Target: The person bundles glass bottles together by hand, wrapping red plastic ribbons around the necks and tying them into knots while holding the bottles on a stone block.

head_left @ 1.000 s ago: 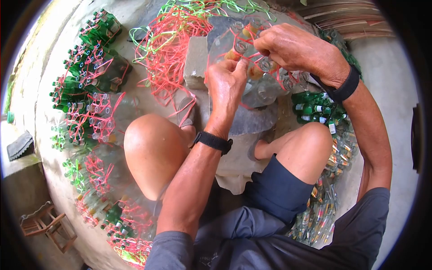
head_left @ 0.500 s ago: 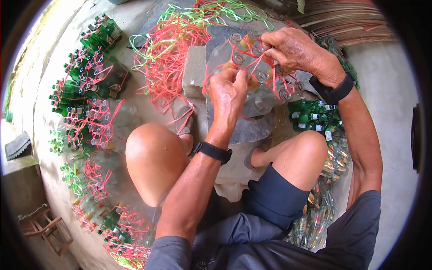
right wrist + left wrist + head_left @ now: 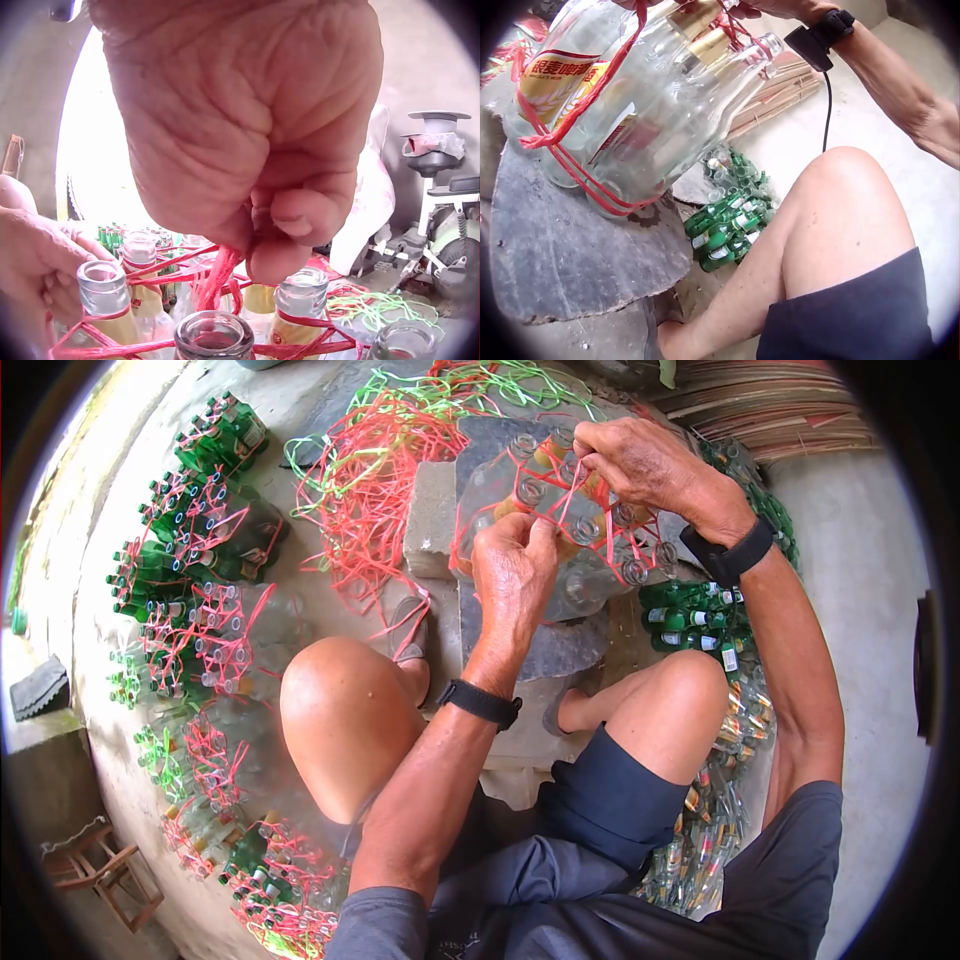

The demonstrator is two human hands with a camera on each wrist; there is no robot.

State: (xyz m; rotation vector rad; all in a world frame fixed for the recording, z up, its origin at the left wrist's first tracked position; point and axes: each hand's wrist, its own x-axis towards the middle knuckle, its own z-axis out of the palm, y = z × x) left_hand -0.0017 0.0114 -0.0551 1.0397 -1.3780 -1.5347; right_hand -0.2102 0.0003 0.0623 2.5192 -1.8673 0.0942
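Clear glass bottles [image 3: 585,585] stand bundled on a dark round slab [image 3: 560,648], red plastic strips [image 3: 607,535] woven round their necks. My right hand [image 3: 655,465] pinches a strip above the bottle mouths at the far side; in the right wrist view, that hand [image 3: 247,127] has a bunched red strip [image 3: 217,281] between thumb and fingers. Nearer, my left hand [image 3: 515,575] pinches red strip between thumb and forefinger beside a bottle neck. More red strip [image 3: 592,184] circles the lower part of the bundle in the left wrist view, where the left hand is mostly cut off.
A heap of red and green strips [image 3: 375,490] lies beyond a concrete block [image 3: 432,520]. Tied green bottles [image 3: 225,435] and clear bundles line the left side. Green bottles [image 3: 690,618] and loose clear bottles [image 3: 700,840] lie at the right. A wooden stool [image 3: 105,870] is at lower left.
Over the last second the bundle has shifted slightly left in view. The right hand has risen slightly and moved a little left since half a second ago, with the strip still pinched.
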